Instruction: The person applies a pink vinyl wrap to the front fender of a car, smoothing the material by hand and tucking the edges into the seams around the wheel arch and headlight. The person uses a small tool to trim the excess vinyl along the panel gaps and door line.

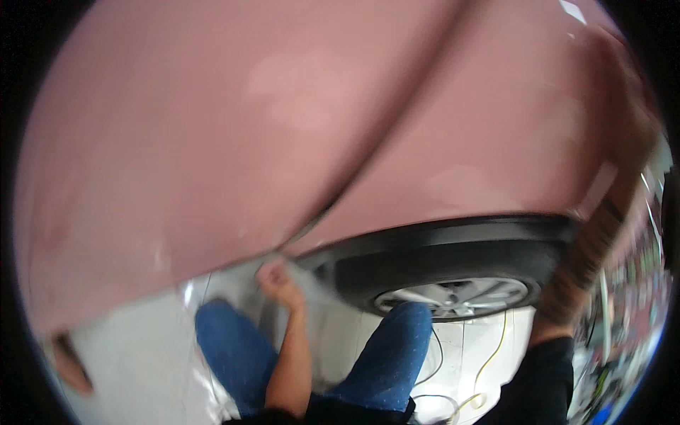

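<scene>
Head view: car panel (304,99) looks stiff, slick, best edge-held; how left hand (275,279) and right hand (626,103) grip, we cannot tell.

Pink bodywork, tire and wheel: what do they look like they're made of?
Bodywork: glossy painted metal, perhaps plastic, judging by its pale reflections. Tire: likely rubber, from its matte black surface. Wheel: probably metal, perhaps silver-painted, from its silvery sheen.

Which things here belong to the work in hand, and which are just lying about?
Seemingly in the work:
- pink car body, left fingers near its lower edge, right arm reaching along it

Seemingly just about:
- yellow cable
- dark cable
- blurred clutter, right
</scene>
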Action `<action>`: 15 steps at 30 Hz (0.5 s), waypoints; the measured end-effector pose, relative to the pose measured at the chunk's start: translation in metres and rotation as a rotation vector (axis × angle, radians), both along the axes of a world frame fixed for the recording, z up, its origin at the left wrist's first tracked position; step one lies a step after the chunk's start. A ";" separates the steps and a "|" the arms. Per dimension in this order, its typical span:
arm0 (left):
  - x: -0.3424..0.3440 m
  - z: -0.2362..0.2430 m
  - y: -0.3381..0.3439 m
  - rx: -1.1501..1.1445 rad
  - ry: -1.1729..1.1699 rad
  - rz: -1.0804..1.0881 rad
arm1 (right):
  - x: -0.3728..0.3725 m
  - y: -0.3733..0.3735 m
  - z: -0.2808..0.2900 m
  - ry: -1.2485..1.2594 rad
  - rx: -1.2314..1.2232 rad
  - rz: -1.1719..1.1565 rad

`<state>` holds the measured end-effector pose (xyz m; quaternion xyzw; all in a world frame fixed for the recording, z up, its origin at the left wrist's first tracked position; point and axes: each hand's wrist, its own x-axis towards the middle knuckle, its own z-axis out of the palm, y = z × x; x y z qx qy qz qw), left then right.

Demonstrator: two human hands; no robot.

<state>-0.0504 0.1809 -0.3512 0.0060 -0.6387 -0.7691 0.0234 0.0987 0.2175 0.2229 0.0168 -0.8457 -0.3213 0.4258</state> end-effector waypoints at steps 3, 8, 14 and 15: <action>0.023 -0.044 -0.013 0.015 -0.016 -0.205 | -0.002 0.002 -0.009 0.032 -0.125 0.026; 0.033 -0.026 -0.101 -0.475 0.100 -0.736 | -0.022 0.026 -0.004 0.159 -0.146 0.368; 0.073 0.136 -0.141 -0.779 -0.151 -2.174 | -0.023 0.022 -0.004 0.225 -0.371 0.319; 0.079 0.169 -0.150 -0.716 -0.209 -2.272 | -0.023 0.014 0.009 0.172 -0.454 0.330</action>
